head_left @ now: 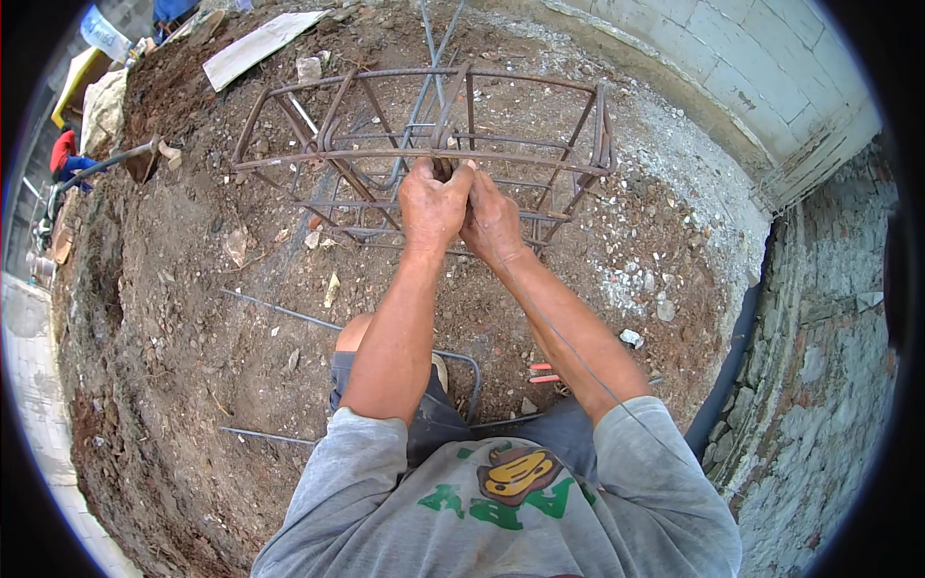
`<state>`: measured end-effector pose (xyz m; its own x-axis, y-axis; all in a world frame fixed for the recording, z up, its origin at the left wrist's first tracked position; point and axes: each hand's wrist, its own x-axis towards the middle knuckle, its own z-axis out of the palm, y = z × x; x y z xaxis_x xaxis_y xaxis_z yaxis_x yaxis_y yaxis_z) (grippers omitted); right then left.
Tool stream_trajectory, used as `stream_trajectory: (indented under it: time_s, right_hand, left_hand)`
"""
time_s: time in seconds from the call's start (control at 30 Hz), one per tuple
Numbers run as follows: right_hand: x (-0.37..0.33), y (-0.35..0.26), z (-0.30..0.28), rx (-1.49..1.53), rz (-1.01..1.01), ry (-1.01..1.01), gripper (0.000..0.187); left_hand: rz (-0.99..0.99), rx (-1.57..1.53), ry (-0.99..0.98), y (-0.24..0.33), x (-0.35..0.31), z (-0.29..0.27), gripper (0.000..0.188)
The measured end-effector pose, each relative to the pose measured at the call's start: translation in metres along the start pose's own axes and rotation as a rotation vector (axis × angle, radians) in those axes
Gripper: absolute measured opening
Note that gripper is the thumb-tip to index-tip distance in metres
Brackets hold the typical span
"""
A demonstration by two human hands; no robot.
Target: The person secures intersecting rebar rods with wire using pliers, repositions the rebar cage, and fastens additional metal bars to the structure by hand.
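Observation:
A rusty rebar cage (385, 154) of long bars and square stirrups lies across the dirt in front of me. My left hand (431, 207) is closed round a bar at the middle of its near side, thumb toward the right. Pressed close beside it, my right hand (491, 220) has its fingers closed at the same spot. A thin dark wire (564, 342) trails from the right hand along the forearm to the sleeve. Fingertips and the exact joint are partly hidden. Pliers with orange-red handles (544, 379) lie on the ground by my right leg.
Grey bent rods (279, 308) lie near my legs, and others (429, 58) stretch beyond the cage. Block walls (742, 67) and a dark pipe (737, 352) border the right. A pale board (260, 46) lies far left, where a person in red (64, 154) is visible.

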<state>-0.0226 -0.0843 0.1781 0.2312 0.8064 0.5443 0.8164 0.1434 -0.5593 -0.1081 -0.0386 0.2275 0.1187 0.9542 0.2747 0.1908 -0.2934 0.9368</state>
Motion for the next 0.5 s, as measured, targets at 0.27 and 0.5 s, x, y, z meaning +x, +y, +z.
stream_trajectory:
  time_s: [0.27,0.5]
  right_hand:
    - [-0.020,-0.007,-0.013,0.172,0.120,0.239,0.023]
    - [-0.122,0.052,-0.030,1.005,0.920,0.477,0.051]
  left_hand:
    - [0.029,0.084,0.019,-0.001,-0.003,-0.001,0.034]
    - [0.080,0.180,0.005,-0.009,-0.010,0.005,0.035]
